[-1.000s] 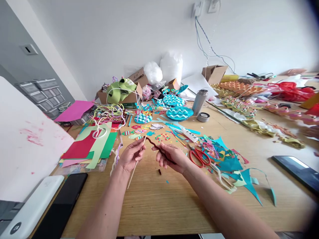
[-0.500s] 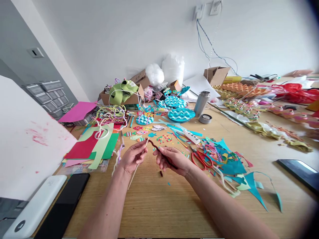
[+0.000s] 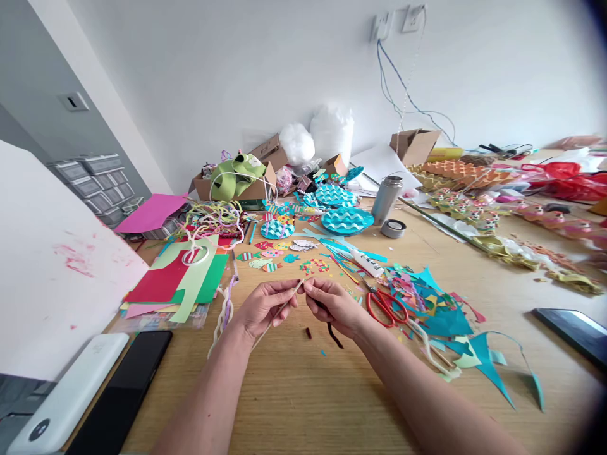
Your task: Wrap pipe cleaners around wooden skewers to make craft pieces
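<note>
In the head view, my left hand (image 3: 264, 308) is closed on a thin pale stick (image 3: 264, 333), its upper end pointing toward my other hand. My right hand (image 3: 337, 306) grips a dark brown fuzzy pipe cleaner (image 3: 336, 337), whose loose tail hangs below the palm. Both sets of fingertips meet near the stick's top end, and the fingers hide whether the pipe cleaner is around it. A short dark brown scrap (image 3: 308, 332) lies on the table between my wrists. Beyond the hands are paper fish (image 3: 272, 253) and tiny confetti bits (image 3: 313, 266).
Red-handled scissors (image 3: 386, 306), a glue bottle (image 3: 367, 263) and blue paper scraps (image 3: 446, 319) are on the right. A steel flask (image 3: 387, 199) stands farther back. Coloured paper (image 3: 156, 278), a black phone (image 3: 124, 388) and a white power bank (image 3: 71, 388) lie left.
My hands have come together, with the stick's top moving right and tilting lower. The pipe cleaner's upper stretch is now hidden by fingers, and its tail hangs out below my right hand.
</note>
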Motion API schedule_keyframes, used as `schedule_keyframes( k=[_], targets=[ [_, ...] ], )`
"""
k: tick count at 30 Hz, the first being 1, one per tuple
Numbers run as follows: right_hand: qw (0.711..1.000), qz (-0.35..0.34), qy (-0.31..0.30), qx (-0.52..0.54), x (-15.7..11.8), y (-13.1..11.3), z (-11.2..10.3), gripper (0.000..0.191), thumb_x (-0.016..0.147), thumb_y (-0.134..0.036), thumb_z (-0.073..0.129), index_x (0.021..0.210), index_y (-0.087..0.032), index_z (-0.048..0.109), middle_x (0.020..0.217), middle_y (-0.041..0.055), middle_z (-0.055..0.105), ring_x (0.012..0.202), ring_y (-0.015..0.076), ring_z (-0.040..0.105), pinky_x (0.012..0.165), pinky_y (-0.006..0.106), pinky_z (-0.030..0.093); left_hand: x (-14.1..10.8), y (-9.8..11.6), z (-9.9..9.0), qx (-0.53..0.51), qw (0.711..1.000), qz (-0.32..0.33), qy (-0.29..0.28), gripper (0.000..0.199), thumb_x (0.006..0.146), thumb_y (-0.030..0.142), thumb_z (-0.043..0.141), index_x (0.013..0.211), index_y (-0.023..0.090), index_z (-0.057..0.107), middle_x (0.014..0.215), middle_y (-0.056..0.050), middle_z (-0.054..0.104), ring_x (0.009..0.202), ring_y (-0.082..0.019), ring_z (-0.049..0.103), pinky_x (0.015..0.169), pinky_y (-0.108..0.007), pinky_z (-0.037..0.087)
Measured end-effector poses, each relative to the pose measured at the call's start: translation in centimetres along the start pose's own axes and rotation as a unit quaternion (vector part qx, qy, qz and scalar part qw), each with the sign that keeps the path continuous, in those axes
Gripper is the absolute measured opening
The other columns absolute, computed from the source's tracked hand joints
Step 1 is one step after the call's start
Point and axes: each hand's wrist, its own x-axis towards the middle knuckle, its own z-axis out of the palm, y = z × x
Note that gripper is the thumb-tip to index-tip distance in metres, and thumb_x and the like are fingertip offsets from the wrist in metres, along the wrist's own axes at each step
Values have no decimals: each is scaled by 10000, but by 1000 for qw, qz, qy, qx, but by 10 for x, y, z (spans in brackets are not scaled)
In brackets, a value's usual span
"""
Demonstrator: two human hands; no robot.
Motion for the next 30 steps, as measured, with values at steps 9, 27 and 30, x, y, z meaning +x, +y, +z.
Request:
schedule_keyframes(
  k=[9,27,30],
  targets=[
    [1000,13,6,4,0,2,-1,322,724,-451,705,741,-151,587,467,-75,469,347,18,232,358,199,81,0,-1,0,4,1000,-6,5,412,702,297,736,1087,163,675,689,-4,610,413,-30,478,308,-146,262],
    [1000,-3,30,-4,2,-4,6,364,733,-503,676,772,-160,561,490,-75,473,341,23,272,346,181,101,0,8,17,46,995,40,80,312,660,328,755,881,111,723,670,-28,629,413,-48,484,316,-162,302],
    [998,-11,16,-57,8,-28,11,366,776,-520,622,748,-158,572,517,-52,509,354,40,352,322,170,180,3,26,21,71,992,58,87,320,678,333,740,918,122,719,685,-27,631,427,-50,490,320,-157,306]
  ],
)
